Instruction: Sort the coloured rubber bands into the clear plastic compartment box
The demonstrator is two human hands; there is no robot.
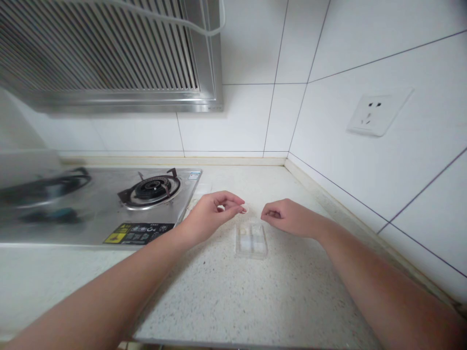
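Observation:
My left hand [213,214] pinches a small thin pale ring [245,209] between thumb and fingertips, above the counter. To its right, my right hand [288,217] is closed, thumb against curled fingers; whatever lies between them, if anything, is too small to make out. A clear plastic compartment box [251,241] rests on the counter just below and between both hands. Its contents are too faint to tell. Behind my left hand, partly hidden by it, lies another clear flat piece [204,188] beside the stove edge.
A steel gas stove [105,194] with a black burner [153,188] takes up the left of the speckled counter [233,301]. Above it hangs a range hood [127,53] with a pale cable [175,19]. The tiled wall at right carries a socket [377,113].

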